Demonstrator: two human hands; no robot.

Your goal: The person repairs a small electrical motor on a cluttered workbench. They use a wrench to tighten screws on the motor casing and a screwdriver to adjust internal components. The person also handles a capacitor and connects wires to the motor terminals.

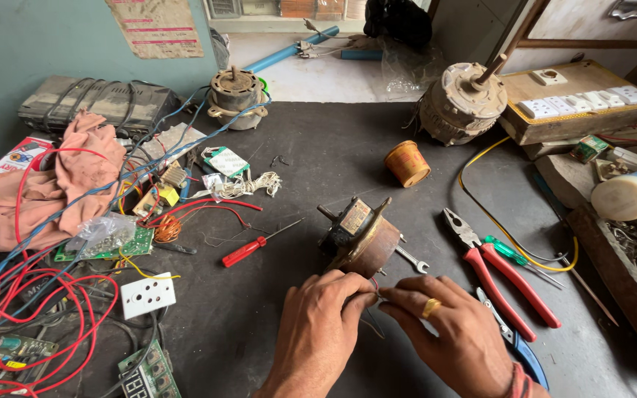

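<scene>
Working at dark, scuffed bench (318, 169). Three motors in view: two round, dusty ones at your 11 (236, 94) and 1 o'clock (464, 102); one rusty brown motor (359, 237) just ahead at 12. Red-handled pliers (497, 274) at 2, red screwdriver (253, 249) at 10. Your left hand (318, 328) and right hand (451, 332), fingertips together, each pinching thin wires (374, 293) trailing from rusty motor, just below it.

Small rusty motor (359, 236) on side, mid-bench; thin wires (374, 293) trailing toward near edge.
</scene>
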